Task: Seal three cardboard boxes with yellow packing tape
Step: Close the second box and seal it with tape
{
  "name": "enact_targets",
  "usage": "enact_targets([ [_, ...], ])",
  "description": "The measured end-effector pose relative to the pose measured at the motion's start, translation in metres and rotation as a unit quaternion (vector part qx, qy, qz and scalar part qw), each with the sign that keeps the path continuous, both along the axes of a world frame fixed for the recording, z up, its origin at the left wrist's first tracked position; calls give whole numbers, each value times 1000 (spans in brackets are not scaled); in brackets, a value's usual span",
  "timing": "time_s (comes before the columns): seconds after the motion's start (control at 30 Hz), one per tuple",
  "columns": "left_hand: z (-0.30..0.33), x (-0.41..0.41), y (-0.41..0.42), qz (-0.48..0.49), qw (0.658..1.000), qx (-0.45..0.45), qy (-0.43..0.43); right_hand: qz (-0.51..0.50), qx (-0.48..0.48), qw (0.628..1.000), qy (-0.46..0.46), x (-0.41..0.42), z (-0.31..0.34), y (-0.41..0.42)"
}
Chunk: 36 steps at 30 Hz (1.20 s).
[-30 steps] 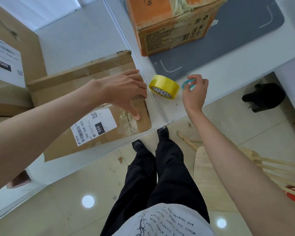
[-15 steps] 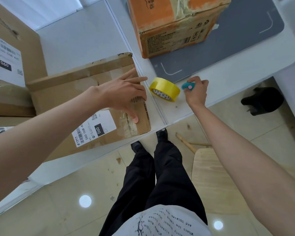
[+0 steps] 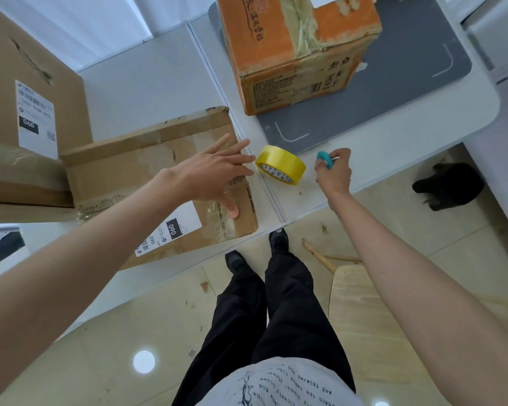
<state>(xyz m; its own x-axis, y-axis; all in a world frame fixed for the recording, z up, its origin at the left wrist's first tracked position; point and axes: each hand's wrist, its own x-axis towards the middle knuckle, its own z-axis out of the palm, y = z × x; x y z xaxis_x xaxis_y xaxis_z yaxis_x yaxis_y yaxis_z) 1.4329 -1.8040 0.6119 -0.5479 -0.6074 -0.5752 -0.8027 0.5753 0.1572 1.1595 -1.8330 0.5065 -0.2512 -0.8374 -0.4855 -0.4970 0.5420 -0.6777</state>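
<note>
1. Reaching: left hand, fingers spread, grip empty, on the brown box.
2. Yellow tape roll lies on the desk, at the hand's three o'clock.
3. Right hand pinches a teal cutter.
4. Advice: take the roll by its rim.

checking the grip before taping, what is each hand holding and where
Right hand pinches a small teal round cutter by its near edge. Left hand holds nothing.

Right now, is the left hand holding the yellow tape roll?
No. The left hand lies open on the brown cardboard box, while the yellow tape roll sits untouched on the table beside it.
</note>
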Motion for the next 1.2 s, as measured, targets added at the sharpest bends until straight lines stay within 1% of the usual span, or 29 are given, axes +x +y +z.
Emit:
enact_targets([
  [0.1, -1, 5, 9, 87, 993, -1, 83, 38, -19, 999, 23, 0, 4, -7],
  [0.17, -3, 6, 17, 138, 980, -20, 144, 59, 2, 998, 37, -1, 6, -12],
  [0.27, -6, 5, 24, 186, 961, -51, 199, 97, 22, 993, 59, -1, 16, -14],
  [0.33, -6, 4, 26, 234, 944, -57, 225, 123, -35, 989, 69, 6, 30, -13],
  [0.37, -6, 2, 26, 266, 932, -58, 239, 137, -65, 987, 44, 13, 38, -11],
  [0.4, -5, -1, 26, 301, 917, -60, 255, 162, -71, 984, 12, 20, 47, -9],
  [0.43, -4, -5, 27, 337, 899, -64, 271, 201, -57, 978, -9, 27, 52, -7],
  [0.5, 0, -14, 26, 403, 863, -74, 294, 271, 8, 962, -18, 37, 58, 0],
  [0.57, 6, -22, 24, 454, 833, -72, 307, 253, 52, 964, -67, 39, 64, 7],
  [0.6, 10, -25, 24, 471, 822, -65, 314, 237, 51, 966, -94, 39, 69, 11],
  [0.67, 18, -28, 22, 494, 807, -44, 322, 210, 31, 968, -130, 35, 81, 22],
  [0.73, 25, -27, 21, 502, 803, -15, 320, 196, 12, 967, -161, 32, 96, 31],
  [0.9, 49, -25, 16, 512, 795, 41, 321, 223, -28, 949, -221, 39, 140, 43],
  [1.1, 93, -10, 12, 505, 788, 44, 349, 289, -60, 927, -232, 57, 176, 44],
  [1.2, 110, 0, 16, 510, 787, 3, 347, 289, -63, 925, -237, 67, 188, 45],
])
